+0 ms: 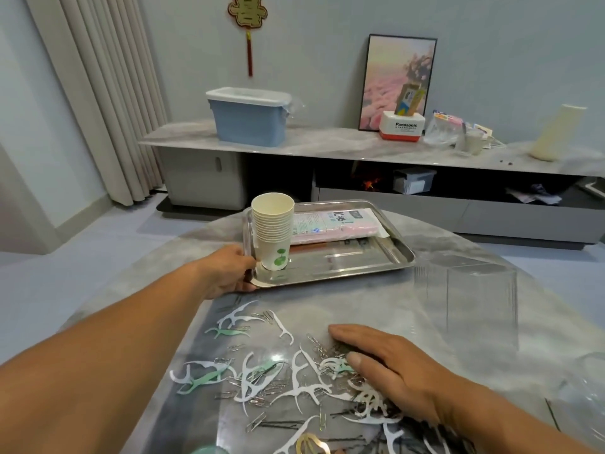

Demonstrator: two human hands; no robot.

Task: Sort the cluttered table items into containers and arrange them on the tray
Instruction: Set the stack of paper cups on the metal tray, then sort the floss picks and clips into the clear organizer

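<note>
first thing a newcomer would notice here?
Probably the scatter of white and green floss picks and paper clips on the near table, with the right hand lying flat on it. Next, the stack of paper cups on the steel tray, whose near-left corner the left hand holds.

Soft, even room light, no hard shadows. The tray (pixel 330 273) and table (pixel 376 303) glare pale. Edges bow with wide-angle distortion; the near forearms and clutter look slightly smeared.
</note>
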